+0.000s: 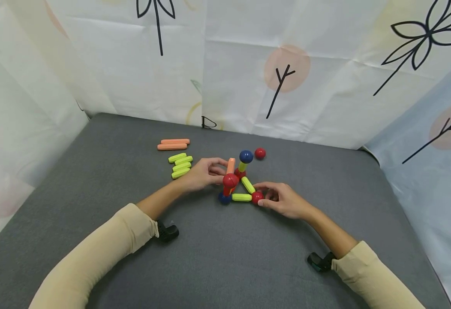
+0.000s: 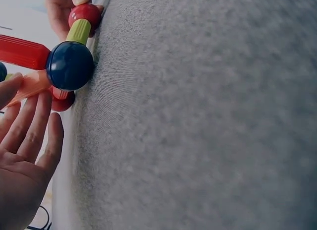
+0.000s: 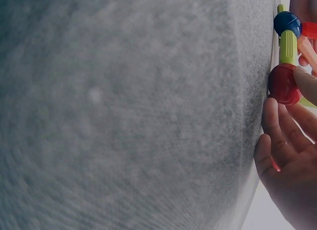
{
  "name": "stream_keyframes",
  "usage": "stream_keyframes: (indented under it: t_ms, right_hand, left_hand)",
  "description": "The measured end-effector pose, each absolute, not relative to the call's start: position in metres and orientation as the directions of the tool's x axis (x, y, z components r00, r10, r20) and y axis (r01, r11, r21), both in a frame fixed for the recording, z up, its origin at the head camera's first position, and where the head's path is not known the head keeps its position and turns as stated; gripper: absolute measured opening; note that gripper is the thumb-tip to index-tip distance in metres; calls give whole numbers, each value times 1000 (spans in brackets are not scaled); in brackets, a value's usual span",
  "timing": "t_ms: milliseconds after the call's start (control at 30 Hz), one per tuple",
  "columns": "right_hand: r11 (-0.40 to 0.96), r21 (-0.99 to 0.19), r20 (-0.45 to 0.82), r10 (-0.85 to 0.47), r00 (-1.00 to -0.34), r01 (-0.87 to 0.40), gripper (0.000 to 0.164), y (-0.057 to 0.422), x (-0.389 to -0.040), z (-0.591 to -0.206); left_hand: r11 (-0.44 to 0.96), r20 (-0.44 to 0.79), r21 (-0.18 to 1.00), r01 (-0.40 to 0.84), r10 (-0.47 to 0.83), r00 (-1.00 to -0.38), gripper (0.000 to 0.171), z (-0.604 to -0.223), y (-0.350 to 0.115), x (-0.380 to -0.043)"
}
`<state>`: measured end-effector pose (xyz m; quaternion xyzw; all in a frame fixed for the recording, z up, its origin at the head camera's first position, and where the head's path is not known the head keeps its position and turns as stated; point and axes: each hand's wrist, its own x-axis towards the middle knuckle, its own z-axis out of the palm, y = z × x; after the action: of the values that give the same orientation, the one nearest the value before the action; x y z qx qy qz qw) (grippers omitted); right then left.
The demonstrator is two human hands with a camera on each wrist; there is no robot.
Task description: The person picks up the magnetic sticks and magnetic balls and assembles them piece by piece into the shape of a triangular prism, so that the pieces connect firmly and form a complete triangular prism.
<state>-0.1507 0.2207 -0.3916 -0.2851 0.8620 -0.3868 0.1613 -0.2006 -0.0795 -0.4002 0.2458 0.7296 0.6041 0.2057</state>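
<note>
A small frame of magnetic sticks and balls stands mid-table. My left hand (image 1: pixel 204 175) pinches an orange stick (image 2: pixel 35 84) between thumb and fingers; it meets a blue ball (image 2: pixel 70 66) low on the frame. From that ball a red stick (image 2: pixel 22 52) rises to a red ball (image 1: pixel 230 180). My right hand (image 1: pixel 285 201) grips another red ball (image 3: pixel 283 85) at the near right corner. Two lime sticks join there, one being the front stick (image 1: pixel 242 197). Behind, a short lime stick (image 1: pixel 242 166) stands upright under a second blue ball (image 1: pixel 246 156).
A loose red ball (image 1: pixel 260 153) lies behind the frame. To the left are several lime sticks (image 1: pixel 181 166) in a column and two orange sticks (image 1: pixel 172 146) beyond them. The grey table (image 1: pixel 217 257) ends at a patterned cloth backdrop (image 1: pixel 241 86).
</note>
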Motion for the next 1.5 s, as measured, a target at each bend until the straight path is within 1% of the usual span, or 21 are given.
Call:
stream_keyframes:
  t_ms: [133, 333, 567, 800, 967, 1100, 1233, 1333, 1500]
  right_hand:
    - [535, -761, -56, -617, -785, -367, 44, 221, -150, -392]
    - [535, -762, -56, -615, -786, -365, 44, 221, -150, -392]
    - [533, -764, -52, -614, -788, -365, 43, 221, -150, -392]
    - [533, -760, -46, -613, -789, -371, 43, 221, -149, -392]
    - [540, -756, -52, -612, -789, -369, 43, 222, -150, -392]
    - [540, -755, -53, -615, -787, -372, 43, 221, -150, -392]
    - [538, -757, -52, -617, -785, -372, 44, 221, -150, -392]
    - [537, -757, -52, -617, -786, -372, 44, 221, -150, -391]
    - [544, -753, -58, -615, -786, -370, 45, 221, -150, -391]
  left_hand:
    - [170, 7, 975, 146, 629, -778, 42, -399, -76, -202]
    - [233, -26, 959, 162, 640, -768, 39, -396, -70, -203]
    - [219, -4, 956, 194, 675, -738, 37, -391, -67, -205]
    - [197, 19, 960, 198, 661, -750, 34, -389, -78, -204]
    - [219, 28, 956, 195, 595, -803, 36, -386, -107, -207]
    - [279, 50, 934, 222, 514, -856, 36, -382, -137, -208]
    - [396, 79, 871, 291, 471, -879, 33, -380, -163, -209]
    - [474, 74, 818, 325, 475, -877, 34, -382, -177, -207]
    - [569, 77, 710, 414, 522, -849, 37, -388, -186, -201]
